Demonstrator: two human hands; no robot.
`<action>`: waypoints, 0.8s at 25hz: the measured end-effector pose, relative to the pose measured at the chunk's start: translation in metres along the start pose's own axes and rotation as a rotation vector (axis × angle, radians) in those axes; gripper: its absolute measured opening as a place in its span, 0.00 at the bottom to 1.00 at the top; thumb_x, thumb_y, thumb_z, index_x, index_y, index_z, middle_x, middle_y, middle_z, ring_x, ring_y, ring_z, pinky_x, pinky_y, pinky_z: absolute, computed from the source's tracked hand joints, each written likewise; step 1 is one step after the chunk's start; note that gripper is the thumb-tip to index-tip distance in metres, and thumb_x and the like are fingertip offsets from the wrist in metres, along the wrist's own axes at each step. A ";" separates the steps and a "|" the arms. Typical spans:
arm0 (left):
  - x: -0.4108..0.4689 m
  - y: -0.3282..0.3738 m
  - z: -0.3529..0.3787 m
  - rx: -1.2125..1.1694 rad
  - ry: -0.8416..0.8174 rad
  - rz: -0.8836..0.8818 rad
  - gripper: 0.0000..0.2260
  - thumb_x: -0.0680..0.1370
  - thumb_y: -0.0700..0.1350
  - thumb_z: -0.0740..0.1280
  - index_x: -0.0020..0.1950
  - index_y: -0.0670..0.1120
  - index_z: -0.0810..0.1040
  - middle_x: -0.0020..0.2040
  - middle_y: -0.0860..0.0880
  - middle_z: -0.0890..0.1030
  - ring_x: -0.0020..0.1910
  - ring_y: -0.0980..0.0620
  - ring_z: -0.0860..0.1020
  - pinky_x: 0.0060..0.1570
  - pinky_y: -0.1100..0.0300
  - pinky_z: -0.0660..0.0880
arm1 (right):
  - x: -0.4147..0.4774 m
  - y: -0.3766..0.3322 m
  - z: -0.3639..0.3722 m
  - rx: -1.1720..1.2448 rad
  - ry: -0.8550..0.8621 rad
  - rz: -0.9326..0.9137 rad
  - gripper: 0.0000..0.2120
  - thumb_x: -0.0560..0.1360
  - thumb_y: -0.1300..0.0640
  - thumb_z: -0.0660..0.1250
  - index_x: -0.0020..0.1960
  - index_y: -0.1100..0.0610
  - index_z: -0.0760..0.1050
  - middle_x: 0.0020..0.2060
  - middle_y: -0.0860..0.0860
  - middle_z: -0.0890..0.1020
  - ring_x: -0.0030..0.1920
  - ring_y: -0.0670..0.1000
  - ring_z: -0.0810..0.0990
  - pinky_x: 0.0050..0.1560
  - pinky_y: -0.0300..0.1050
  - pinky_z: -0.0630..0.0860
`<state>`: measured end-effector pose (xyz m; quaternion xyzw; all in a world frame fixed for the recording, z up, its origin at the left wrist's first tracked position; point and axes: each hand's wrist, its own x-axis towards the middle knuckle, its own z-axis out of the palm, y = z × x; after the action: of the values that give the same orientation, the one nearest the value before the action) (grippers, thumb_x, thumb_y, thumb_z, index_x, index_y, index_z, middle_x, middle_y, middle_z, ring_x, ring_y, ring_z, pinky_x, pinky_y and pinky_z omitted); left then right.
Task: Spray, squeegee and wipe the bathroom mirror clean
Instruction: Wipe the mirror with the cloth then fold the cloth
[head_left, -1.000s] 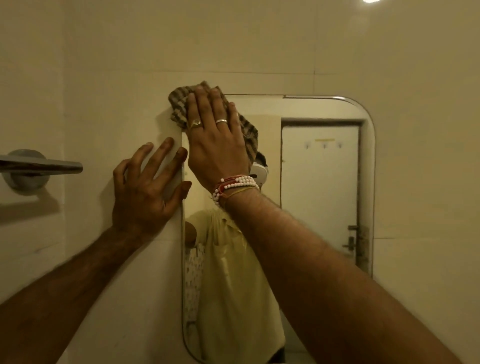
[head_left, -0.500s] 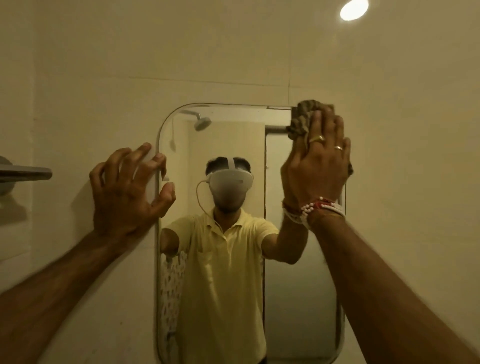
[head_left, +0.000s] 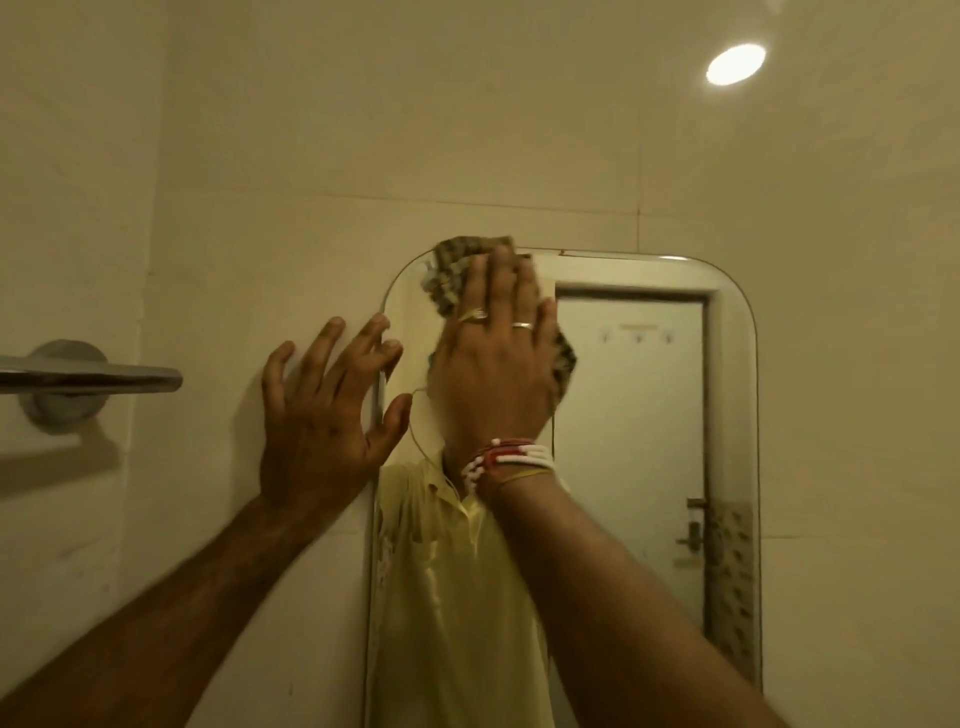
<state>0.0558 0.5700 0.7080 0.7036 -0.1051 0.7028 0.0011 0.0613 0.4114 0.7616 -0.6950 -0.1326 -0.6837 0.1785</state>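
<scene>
Cloth (head_left: 451, 271) is pressed flat against the mirror (head_left: 628, 415) near its eleven o'clock corner by the right hand (head_left: 493, 374), fingers straight and held together on top of it. The left hand (head_left: 317, 415) is braced at nine o'clock, fingers spread across wall (head_left: 218, 280) and mirror edge. Firm, even pressure is called for, with overlapping passes carried into the rounded corners.

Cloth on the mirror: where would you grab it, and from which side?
Probably the bunched fold of the cloth poking out past the fingers of the right hand, near the top-left corner of the mirror. Come from above-left: the rest lies flattened under the palm against the glass, and the left hand spread on the wall blocks the lower left.
</scene>
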 end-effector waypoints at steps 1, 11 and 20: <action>-0.001 -0.002 0.001 -0.005 0.006 0.008 0.28 0.81 0.61 0.60 0.76 0.47 0.71 0.80 0.47 0.69 0.79 0.41 0.66 0.75 0.34 0.59 | -0.002 -0.019 0.005 0.026 -0.015 -0.044 0.30 0.81 0.49 0.46 0.81 0.57 0.55 0.82 0.57 0.55 0.82 0.59 0.52 0.80 0.63 0.52; -0.003 -0.006 0.006 -0.020 0.059 -0.001 0.22 0.82 0.56 0.60 0.72 0.47 0.75 0.78 0.49 0.71 0.79 0.44 0.66 0.76 0.41 0.56 | 0.019 0.036 -0.007 0.002 0.013 -0.085 0.28 0.79 0.56 0.54 0.80 0.55 0.61 0.80 0.55 0.62 0.81 0.57 0.56 0.79 0.64 0.55; -0.004 -0.010 0.016 -0.034 0.106 0.022 0.19 0.85 0.54 0.56 0.69 0.46 0.75 0.80 0.51 0.69 0.80 0.45 0.65 0.78 0.45 0.52 | 0.035 0.166 -0.057 -0.048 0.151 0.398 0.28 0.83 0.48 0.52 0.81 0.52 0.58 0.81 0.50 0.59 0.81 0.54 0.55 0.80 0.57 0.55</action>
<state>0.0731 0.5785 0.7055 0.6641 -0.1244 0.7372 0.0106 0.0821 0.2354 0.7859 -0.6583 0.0372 -0.6882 0.3028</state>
